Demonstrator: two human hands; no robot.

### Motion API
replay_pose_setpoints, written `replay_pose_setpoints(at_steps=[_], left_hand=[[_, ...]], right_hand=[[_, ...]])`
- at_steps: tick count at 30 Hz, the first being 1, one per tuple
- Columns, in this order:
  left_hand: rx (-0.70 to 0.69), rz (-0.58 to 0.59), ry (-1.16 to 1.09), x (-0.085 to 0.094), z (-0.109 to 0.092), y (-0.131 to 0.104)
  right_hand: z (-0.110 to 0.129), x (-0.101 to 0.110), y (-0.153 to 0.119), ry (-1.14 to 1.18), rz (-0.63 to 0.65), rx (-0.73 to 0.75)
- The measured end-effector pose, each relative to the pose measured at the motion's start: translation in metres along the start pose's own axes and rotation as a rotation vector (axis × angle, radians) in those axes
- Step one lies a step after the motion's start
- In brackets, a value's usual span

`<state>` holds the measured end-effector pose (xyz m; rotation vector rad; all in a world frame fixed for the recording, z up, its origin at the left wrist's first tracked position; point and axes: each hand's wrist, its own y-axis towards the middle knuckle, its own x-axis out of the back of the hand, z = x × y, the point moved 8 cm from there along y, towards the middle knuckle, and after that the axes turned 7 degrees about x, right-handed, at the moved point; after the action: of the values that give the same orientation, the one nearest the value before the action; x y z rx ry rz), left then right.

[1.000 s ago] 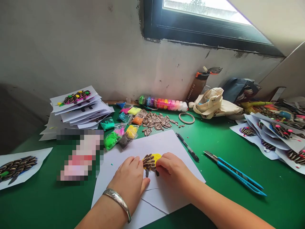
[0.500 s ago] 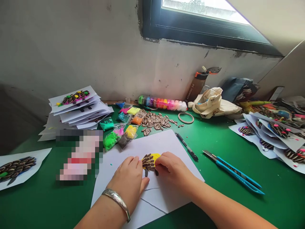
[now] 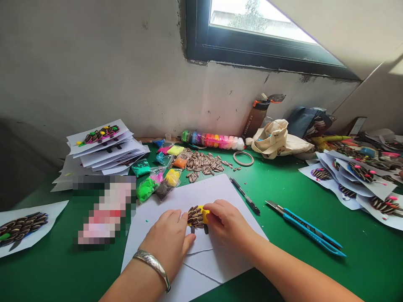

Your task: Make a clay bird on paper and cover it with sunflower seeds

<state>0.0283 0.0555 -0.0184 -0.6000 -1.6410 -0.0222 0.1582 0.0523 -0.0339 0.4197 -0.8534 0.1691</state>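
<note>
Several striped sunflower seeds (image 3: 195, 217) cover the left part of a yellow clay shape (image 3: 205, 214) on white paper (image 3: 217, 188). Two dark clay pieces, the nearer one a small dark stub (image 3: 193, 229), stick out along its lower edge. My left hand (image 3: 168, 233), with a silver bangle (image 3: 153, 262) on its wrist, rests flat on the paper at the left, fingers stretched and thumb apart, the tips beside the seeds. At the shape's right end, my right hand (image 3: 226, 220) has thumb and fingers pinched together; what lies between the tips is hidden.
Loose sunflower seeds (image 3: 206, 163) lie behind the paper, beside bags of coloured clay (image 3: 146, 188). A pen (image 3: 244, 196) and a blue utility knife (image 3: 310, 230) lie at the right. Paper stacks (image 3: 100, 155) stand at the left. A bottle (image 3: 256, 117) and cloth bag (image 3: 273, 140) sit farther back.
The view has shifted slightly. My right fingertips have lifted a little from the shape's lower right, showing more of the right dark piece. My left hand stays in place.
</note>
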Motion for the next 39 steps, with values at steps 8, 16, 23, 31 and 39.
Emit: replay_pose_setpoints(at_steps=[8,16,23,31,39], left_hand=[[0.037,0.003,0.033,-0.003,-0.001,-0.002],[0.037,-0.021,0.032,-0.003,-0.003,-0.003],[0.036,-0.036,0.027,-0.007,-0.002,-0.002],[0.044,-0.025,0.009,-0.007,-0.001,-0.004],[0.047,0.002,0.024,-0.003,-0.005,-0.004]], right_hand=[[0.002,0.0,0.001,0.001,0.027,-0.017],[-0.007,0.022,0.022,-0.03,0.006,-0.015],[-0.007,0.01,0.091,-0.501,0.122,0.126],[0.001,-0.008,0.108,-0.626,0.272,0.177],[0.012,-0.031,0.11,-0.661,0.376,0.179]])
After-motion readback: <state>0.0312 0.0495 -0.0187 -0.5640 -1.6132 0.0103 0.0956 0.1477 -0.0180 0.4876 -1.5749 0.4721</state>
